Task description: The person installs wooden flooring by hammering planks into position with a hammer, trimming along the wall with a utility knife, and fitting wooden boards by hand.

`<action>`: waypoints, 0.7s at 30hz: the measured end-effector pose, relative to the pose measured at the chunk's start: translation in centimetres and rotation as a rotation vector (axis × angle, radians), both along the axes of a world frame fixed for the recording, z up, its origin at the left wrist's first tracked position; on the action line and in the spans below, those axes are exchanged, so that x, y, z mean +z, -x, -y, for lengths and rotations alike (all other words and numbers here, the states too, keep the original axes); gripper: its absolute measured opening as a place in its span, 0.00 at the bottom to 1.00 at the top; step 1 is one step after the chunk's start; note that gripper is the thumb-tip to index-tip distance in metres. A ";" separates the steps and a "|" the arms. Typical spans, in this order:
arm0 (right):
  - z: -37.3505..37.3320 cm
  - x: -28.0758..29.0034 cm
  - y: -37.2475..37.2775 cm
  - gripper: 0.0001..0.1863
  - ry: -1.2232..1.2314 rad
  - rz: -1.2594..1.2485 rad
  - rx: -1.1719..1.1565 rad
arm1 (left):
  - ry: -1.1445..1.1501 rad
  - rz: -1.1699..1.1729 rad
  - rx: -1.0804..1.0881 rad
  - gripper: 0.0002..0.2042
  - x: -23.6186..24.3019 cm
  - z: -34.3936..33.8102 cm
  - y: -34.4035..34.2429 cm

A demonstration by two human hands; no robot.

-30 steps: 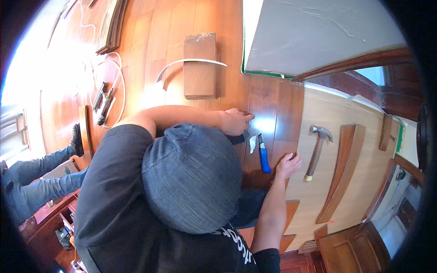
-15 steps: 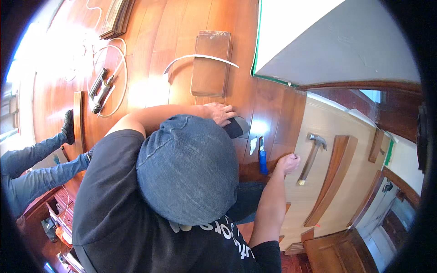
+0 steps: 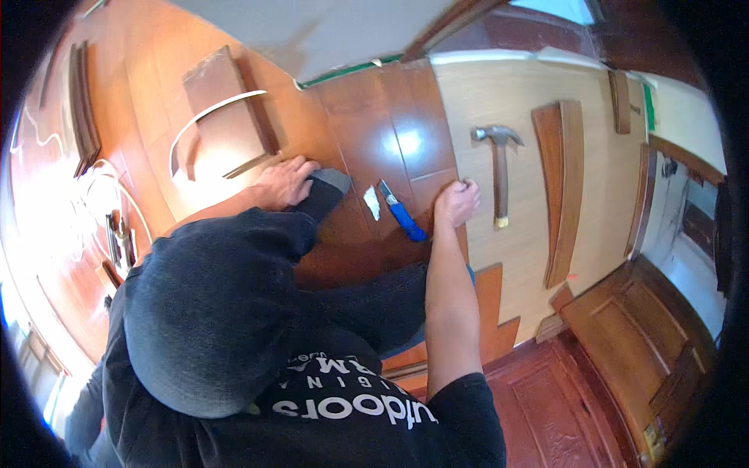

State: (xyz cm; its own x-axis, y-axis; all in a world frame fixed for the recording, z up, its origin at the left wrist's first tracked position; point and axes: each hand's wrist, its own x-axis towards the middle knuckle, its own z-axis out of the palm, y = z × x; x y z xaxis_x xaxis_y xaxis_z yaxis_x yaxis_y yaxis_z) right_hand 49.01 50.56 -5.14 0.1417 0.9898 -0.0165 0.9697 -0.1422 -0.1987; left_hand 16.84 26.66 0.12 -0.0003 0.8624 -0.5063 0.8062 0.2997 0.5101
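Neither my left hand nor my right hand shows. Below me crouches a person in a dark cap and black shirt. That person's left hand lies by a black-and-grey item, too unclear to name. Their right hand is loosely closed at the edge of the dark wood flooring; any held thing is hidden. Between the hands lie a white scrap and a blue utility knife. A claw hammer rests on the pale board floor to the right.
Stacked planks with a curved white strip lie upper left, beside an air tool with a hose. Long planks lie right of the hammer. A grey wall corner stands ahead, wooden panels lower right.
My view has swung, moving the wall and hammer up the picture and the stack leftward. The other person's legs at left are now mostly out of sight. Their hands remain low on the floor.
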 end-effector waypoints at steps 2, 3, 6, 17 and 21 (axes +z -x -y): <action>-0.2 -0.5 -0.6 0.17 -0.069 -0.059 0.050 | -0.097 -0.010 0.003 0.20 -1.4 0.3 0.1; -0.2 -0.7 -1.0 0.17 -0.071 -0.043 0.037 | -0.102 -0.017 -0.006 0.20 -1.2 0.0 0.0; -0.2 -1.0 -1.5 0.16 -0.104 -0.038 0.070 | -0.136 0.008 0.001 0.19 -1.4 -0.4 -0.3; 0.2 -0.9 -0.9 0.13 -0.113 -0.027 0.073 | 0.065 -0.026 0.017 0.09 -0.6 -3.4 0.4; 0.1 -0.8 -0.9 0.13 -0.106 -0.040 0.078 | 0.110 -0.020 0.022 0.09 -0.5 -3.9 0.7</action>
State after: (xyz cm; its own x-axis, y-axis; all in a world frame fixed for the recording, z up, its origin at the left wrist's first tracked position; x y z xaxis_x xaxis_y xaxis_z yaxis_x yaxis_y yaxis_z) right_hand 49.95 50.47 -5.96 0.0660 0.9943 0.0843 0.9680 -0.0433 -0.2472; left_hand 16.12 30.58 -0.33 -0.0296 0.8015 -0.5972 0.8083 0.3707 0.4574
